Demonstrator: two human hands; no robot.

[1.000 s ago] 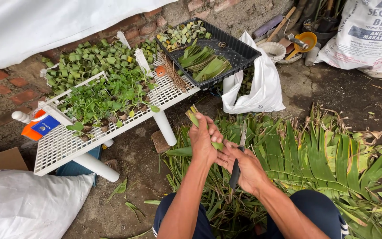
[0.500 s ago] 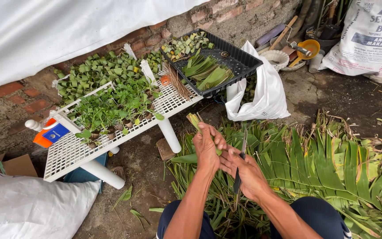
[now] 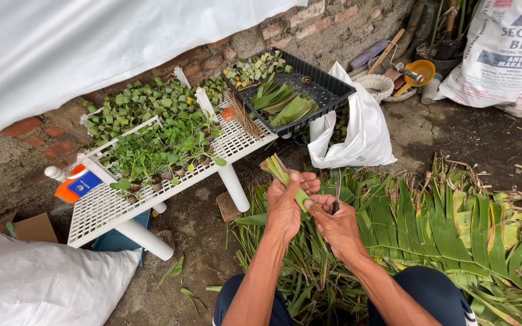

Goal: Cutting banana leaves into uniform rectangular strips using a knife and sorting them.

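The left hand (image 3: 285,205) holds a green leaf strip (image 3: 282,175). Just beside it, the right hand (image 3: 336,223) pinches the strip and grips what may be a knife (image 3: 336,202). Past the hands stands a white rack (image 3: 152,193) with little plants (image 3: 152,151). A black tray (image 3: 321,93) sits on the rack's far end. A white bag (image 3: 357,136) is right of the rack.

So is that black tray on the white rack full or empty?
Partly filled. The black tray holds cut leaf strips and small leaf rolls toward one end; its other end shows bare mesh floor.
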